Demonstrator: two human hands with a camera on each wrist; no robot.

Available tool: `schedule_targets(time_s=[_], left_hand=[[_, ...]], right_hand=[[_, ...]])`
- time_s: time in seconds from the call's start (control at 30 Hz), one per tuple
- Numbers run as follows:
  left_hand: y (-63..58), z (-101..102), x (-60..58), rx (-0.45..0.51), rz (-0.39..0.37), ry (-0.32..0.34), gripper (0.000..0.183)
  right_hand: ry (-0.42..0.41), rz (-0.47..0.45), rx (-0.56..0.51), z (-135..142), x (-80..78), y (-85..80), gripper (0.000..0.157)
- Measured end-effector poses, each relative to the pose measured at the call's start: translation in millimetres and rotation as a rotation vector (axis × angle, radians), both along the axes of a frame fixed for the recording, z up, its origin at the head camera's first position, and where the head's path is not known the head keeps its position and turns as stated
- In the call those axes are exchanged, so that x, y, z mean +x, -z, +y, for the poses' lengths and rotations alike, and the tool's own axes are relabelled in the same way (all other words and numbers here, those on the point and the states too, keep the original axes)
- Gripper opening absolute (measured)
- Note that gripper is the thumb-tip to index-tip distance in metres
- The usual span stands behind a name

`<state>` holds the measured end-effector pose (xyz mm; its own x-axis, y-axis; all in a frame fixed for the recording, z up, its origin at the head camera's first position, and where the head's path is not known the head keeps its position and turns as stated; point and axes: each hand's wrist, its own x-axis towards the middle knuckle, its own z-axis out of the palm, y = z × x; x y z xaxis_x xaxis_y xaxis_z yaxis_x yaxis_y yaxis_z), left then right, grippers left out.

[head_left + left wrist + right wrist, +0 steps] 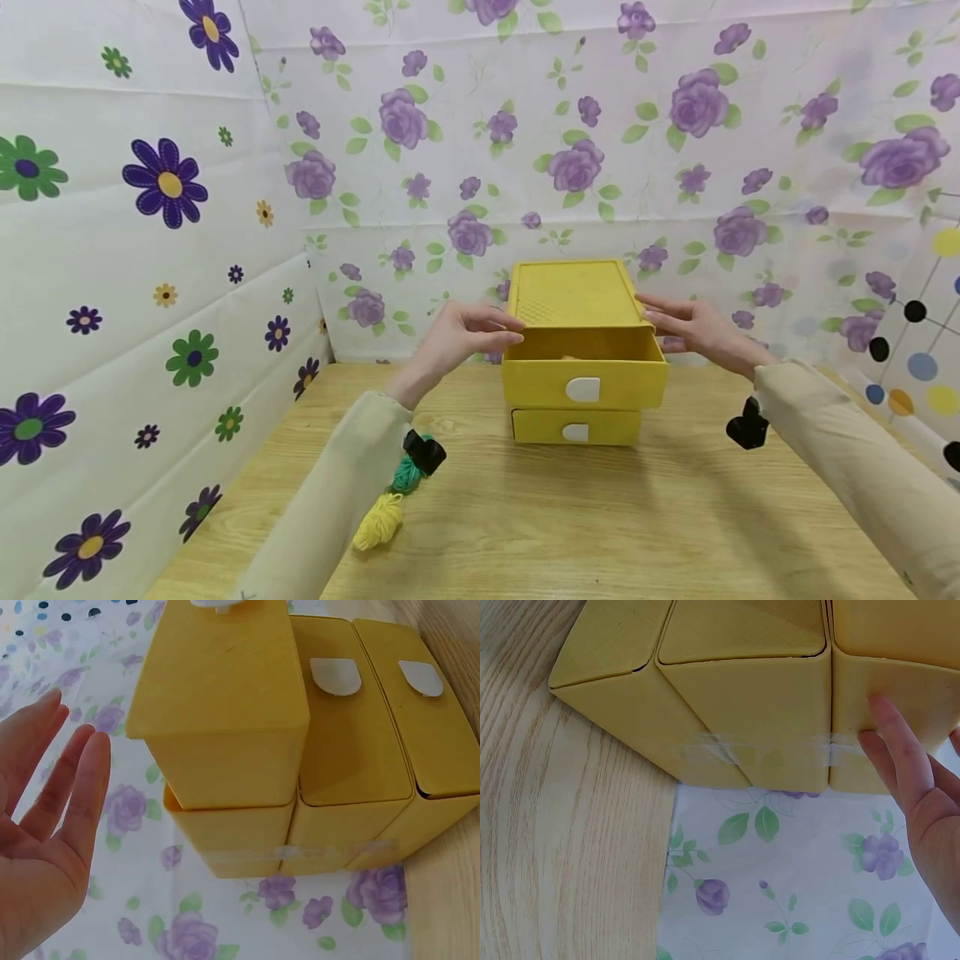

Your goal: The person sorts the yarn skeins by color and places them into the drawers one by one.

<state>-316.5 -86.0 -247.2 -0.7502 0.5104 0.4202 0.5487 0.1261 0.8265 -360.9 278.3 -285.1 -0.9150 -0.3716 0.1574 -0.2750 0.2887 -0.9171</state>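
Observation:
A yellow drawer unit (573, 287) stands at the back of the table. Its top drawer (540, 385) is pulled out, and a small orange thing shows inside; most of the inside is hidden. A lower drawer (543, 427) with a white tab looks pushed in. My left hand (467, 335) is beside the top drawer's left edge; the left wrist view shows it apart from the unit, fingers extended, holding nothing. With nearly straight fingertips, my right hand (922, 787) touches the right side of the unit's top section.
A green yarn bundle (407, 477) and a yellow yarn bundle (377, 522) lie on the wooden table (480, 525) to the left, the green one partly behind my left wrist's black camera mount (424, 452). Floral sheets (450, 183) hang close behind the unit and at the left.

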Motion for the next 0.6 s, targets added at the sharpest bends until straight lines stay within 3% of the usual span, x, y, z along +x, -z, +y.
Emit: schedule_targets(time_s=[0.2,0.27,0.33,0.43,0.6], left_hand=[[2.9,8.9,18.7,0.006,0.071,0.033,0.018],[1.4,13.8,31.4,0.002,0.076,0.025,0.017],[7.0,18.7,36.3,0.001,0.119,0.004,0.016],[17.5,26.1,39.8,0.007,0.231,-0.034,0.016],[38.9,36.3,34.0,0.036,0.448,-0.072,0.016]], right_hand=[[-0.011,0.012,0.023,0.3,0.5,-0.8,0.059],[-0.003,0.011,0.025,-0.1,0.9,-1.2,0.059],[0.014,0.006,0.022,-0.8,1.4,-1.2,0.059],[0.027,0.005,0.03,-1.3,1.9,-1.2,0.059],[0.01,0.01,0.037,-2.0,1.5,-0.9,0.059]])
